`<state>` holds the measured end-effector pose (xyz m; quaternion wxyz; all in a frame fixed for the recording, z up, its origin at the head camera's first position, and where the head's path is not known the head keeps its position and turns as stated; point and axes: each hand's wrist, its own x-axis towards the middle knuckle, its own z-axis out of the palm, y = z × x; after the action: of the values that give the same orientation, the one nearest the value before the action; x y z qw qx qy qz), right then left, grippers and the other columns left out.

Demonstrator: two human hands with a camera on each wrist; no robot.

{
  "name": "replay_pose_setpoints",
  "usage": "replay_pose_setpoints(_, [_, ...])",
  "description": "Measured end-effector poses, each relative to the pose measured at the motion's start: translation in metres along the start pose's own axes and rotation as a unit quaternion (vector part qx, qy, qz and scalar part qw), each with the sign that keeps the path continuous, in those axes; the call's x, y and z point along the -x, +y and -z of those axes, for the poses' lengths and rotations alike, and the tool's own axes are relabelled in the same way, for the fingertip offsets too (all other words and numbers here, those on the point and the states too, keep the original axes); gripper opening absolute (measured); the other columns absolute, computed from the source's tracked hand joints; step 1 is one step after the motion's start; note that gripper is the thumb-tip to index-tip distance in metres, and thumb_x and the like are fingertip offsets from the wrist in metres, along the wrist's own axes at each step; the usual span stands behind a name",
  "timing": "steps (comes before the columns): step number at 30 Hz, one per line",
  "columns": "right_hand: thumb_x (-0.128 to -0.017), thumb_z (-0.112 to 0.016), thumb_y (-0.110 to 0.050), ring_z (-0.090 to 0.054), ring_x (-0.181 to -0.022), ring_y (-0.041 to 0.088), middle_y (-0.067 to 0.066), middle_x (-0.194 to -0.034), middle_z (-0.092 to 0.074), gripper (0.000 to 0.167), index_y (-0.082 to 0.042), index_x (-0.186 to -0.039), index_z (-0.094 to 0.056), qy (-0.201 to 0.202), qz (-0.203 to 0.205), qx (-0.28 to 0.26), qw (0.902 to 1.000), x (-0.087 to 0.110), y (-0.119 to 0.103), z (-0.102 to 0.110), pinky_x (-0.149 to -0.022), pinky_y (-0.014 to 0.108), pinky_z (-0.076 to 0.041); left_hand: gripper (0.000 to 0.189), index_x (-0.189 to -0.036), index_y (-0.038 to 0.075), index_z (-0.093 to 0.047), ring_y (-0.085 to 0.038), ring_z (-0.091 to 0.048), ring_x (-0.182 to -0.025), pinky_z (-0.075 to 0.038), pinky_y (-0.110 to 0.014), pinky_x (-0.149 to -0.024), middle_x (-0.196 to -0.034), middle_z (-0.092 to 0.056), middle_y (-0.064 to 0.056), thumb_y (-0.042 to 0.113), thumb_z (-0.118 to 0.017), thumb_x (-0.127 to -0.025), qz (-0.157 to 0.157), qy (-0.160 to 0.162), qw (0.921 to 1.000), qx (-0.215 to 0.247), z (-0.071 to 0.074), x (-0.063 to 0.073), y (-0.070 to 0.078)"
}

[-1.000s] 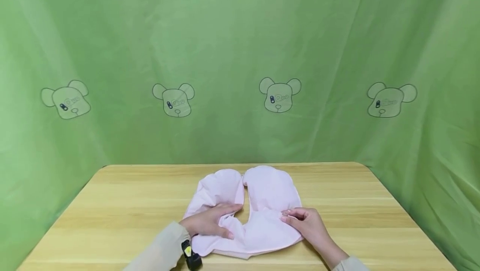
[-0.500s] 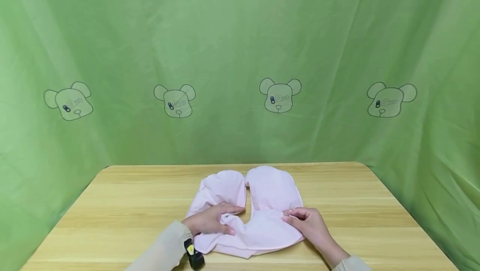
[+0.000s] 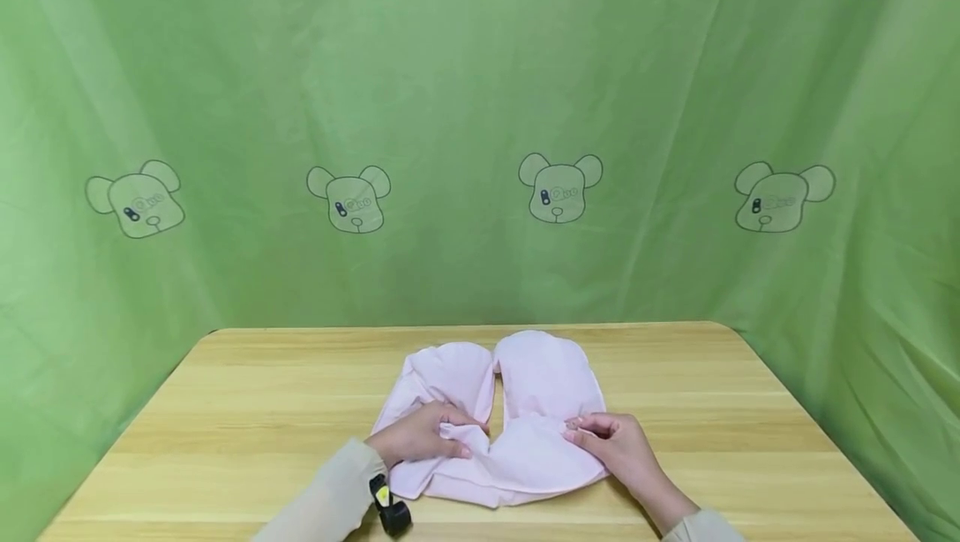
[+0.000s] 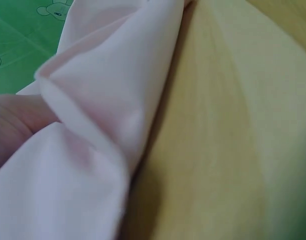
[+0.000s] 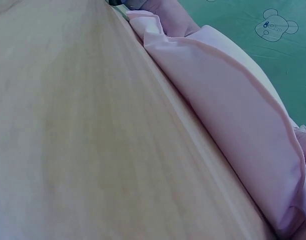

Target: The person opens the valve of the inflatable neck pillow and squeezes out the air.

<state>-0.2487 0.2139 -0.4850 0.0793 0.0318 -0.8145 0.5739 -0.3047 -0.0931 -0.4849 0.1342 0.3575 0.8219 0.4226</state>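
Note:
A pale pink U-shaped neck pillow [image 3: 551, 379] lies on the table, its two rounded ends toward the back. My left hand [image 3: 420, 434] grips its near left part, thumb and fingers bunching the cloth at the inner gap. In the left wrist view, a finger [image 4: 28, 117] shows behind a deep fold of the pillow [image 4: 138, 75]. On the right side, my right hand [image 3: 618, 446] pinches the pillow's upper surface between thumb and forefinger. A small clear piece shows at those fingertips; its kind is hard to make out. The right wrist view shows the pillow's near edge [image 5: 218, 95] raised slightly.
The wooden table [image 3: 247, 409] has rounded far corners. Behind it and at both sides hangs a green curtain [image 3: 450, 67] printed with bear heads. A black strap with a small device [image 3: 390, 513] sits at the left wrist.
My left fingers have drawn closer to the thumb, bunching the cloth. The pillow's near left edge has folded and pulled up a little. My right hand has hardly moved.

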Motion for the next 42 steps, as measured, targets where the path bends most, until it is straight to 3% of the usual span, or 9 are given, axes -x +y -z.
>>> replay_pose_setpoints(6, [-0.074,-0.079,-0.010,-0.062,-0.080,0.001,0.007,-0.086,-0.073,0.014,-0.001,-0.083,-0.074,0.003,-0.012,0.000,0.9999,0.002,0.000,0.001,-0.071,0.016,-0.049,0.024,-0.103,0.019,-0.074,-0.001,-0.058,-0.086,-0.046,-0.021,-0.084,-0.094,-0.069,0.010,0.022,-0.075,-0.079,0.004,0.016,0.9998,-0.007,-0.003,0.001,-0.003])
replay_pose_setpoints(12, [-0.073,-0.079,-0.010,-0.063,-0.080,0.002,0.007,-0.085,-0.073,0.014,-0.001,-0.083,-0.074,0.004,-0.015,0.008,0.9999,0.002,0.003,-0.002,-0.073,0.016,-0.049,0.035,-0.114,0.020,-0.069,-0.003,-0.057,-0.105,-0.040,-0.023,-0.098,-0.110,-0.067,0.011,0.024,-0.075,-0.079,0.010,-0.008,0.9999,0.005,0.005,0.003,0.002])
replay_pose_setpoints(20, [-0.074,-0.078,-0.010,-0.063,-0.081,0.002,0.006,-0.085,-0.073,0.013,-0.002,-0.083,-0.074,0.005,-0.014,0.012,0.9998,0.001,0.001,-0.001,-0.074,0.016,-0.048,0.042,-0.120,0.007,-0.064,-0.018,-0.054,-0.119,-0.037,-0.030,-0.105,-0.123,-0.064,-0.004,0.014,-0.074,-0.081,0.016,-0.010,0.9988,0.045,0.028,0.004,0.032])
replay_pose_setpoints(24, [-0.074,-0.078,-0.009,-0.063,-0.081,0.002,0.007,-0.085,-0.073,0.013,-0.001,-0.084,-0.074,0.002,-0.013,0.003,0.9999,0.001,0.001,-0.001,-0.072,0.016,-0.048,0.041,-0.122,0.007,-0.062,-0.021,-0.050,-0.124,-0.035,-0.039,-0.108,-0.128,-0.060,-0.005,0.014,-0.072,-0.083,-0.007,0.002,0.9997,0.022,0.043,-0.002,0.052])
replay_pose_setpoints(28, [-0.074,-0.078,-0.008,-0.063,-0.080,0.002,0.007,-0.085,-0.073,0.013,0.000,-0.084,-0.073,-0.003,-0.016,-0.007,0.9998,0.002,-0.001,-0.001,-0.071,0.015,-0.049,0.044,-0.126,0.009,-0.061,-0.019,-0.050,-0.123,-0.037,-0.036,-0.106,-0.129,-0.060,-0.003,0.016,-0.071,-0.084,-0.050,0.026,0.9983,-0.010,0.051,-0.014,0.070])
replay_pose_setpoints(32, [-0.074,-0.078,-0.007,-0.062,-0.079,0.002,0.006,-0.084,-0.073,0.013,0.000,-0.083,-0.074,-0.002,-0.021,-0.005,0.9998,0.001,-0.003,-0.001,-0.070,0.015,-0.049,0.047,-0.128,0.011,-0.059,-0.015,-0.051,-0.123,-0.038,-0.030,-0.105,-0.130,-0.059,0.000,0.021,-0.071,-0.085,-0.071,0.043,0.9963,-0.022,0.045,-0.033,0.079])
replay_pose_setpoints(38, [-0.075,-0.078,-0.007,-0.062,-0.079,0.002,0.007,-0.085,-0.073,0.013,0.001,-0.084,-0.073,-0.010,-0.018,-0.008,0.9998,0.000,-0.004,0.001,-0.069,0.015,-0.049,0.055,-0.135,0.014,-0.052,-0.017,-0.043,-0.130,-0.033,-0.039,-0.108,-0.137,-0.052,0.006,0.028,-0.070,-0.085,-0.037,0.082,0.9955,0.028,0.026,-0.065,0.083])
replay_pose_setpoints(42, [-0.075,-0.077,-0.008,-0.062,-0.080,0.002,0.007,-0.085,-0.073,0.013,0.000,-0.084,-0.074,-0.011,-0.015,-0.005,0.9998,0.002,-0.003,0.001,-0.070,0.016,-0.049,0.059,-0.137,0.021,-0.050,-0.020,-0.037,-0.134,-0.026,-0.046,-0.112,-0.140,-0.048,0.007,0.028,-0.073,-0.083,-0.009,0.126,0.9879,0.089,0.013,-0.088,0.081])
